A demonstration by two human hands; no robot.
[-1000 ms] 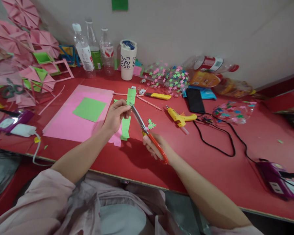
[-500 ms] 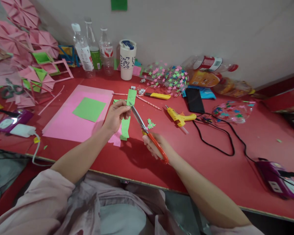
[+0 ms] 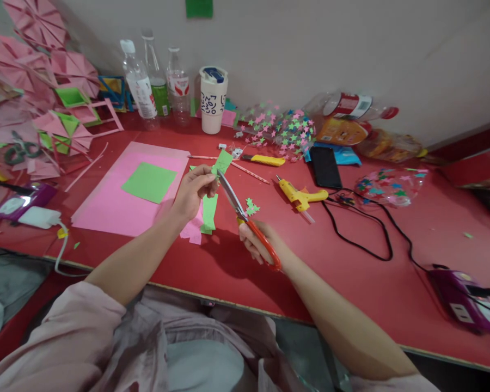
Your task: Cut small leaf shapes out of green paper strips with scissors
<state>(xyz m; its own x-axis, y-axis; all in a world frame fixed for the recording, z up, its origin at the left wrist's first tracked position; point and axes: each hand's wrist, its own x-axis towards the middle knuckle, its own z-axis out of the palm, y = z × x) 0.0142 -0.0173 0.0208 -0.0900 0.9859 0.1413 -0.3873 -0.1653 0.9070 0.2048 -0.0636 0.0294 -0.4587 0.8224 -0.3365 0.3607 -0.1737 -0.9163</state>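
Note:
My left hand (image 3: 195,190) pinches a small strip of green paper (image 3: 223,161) above the table. The fingers of my right hand (image 3: 255,242) are in the handles of orange-handled scissors (image 3: 265,246), whose blades point up and left and meet the strip's lower edge near my left fingertips. Below my left hand lie more green paper (image 3: 209,215) and pink paper scraps (image 3: 193,233). Several small green paper stars (image 3: 252,207) sit in a pile just right of the blades.
Left stand a pink sheet (image 3: 106,209) with a green square (image 3: 149,182) on it and folded pink paper crafts (image 3: 36,24). Behind are bottles (image 3: 140,90) and a tumbler (image 3: 212,106). To the right lie a yellow cutter (image 3: 269,160), glue gun (image 3: 302,196), phone (image 3: 325,167) and cord (image 3: 363,253).
The green strip has tilted, its upper end now leaning further right. Both hands and the scissors stay in nearly the same place.

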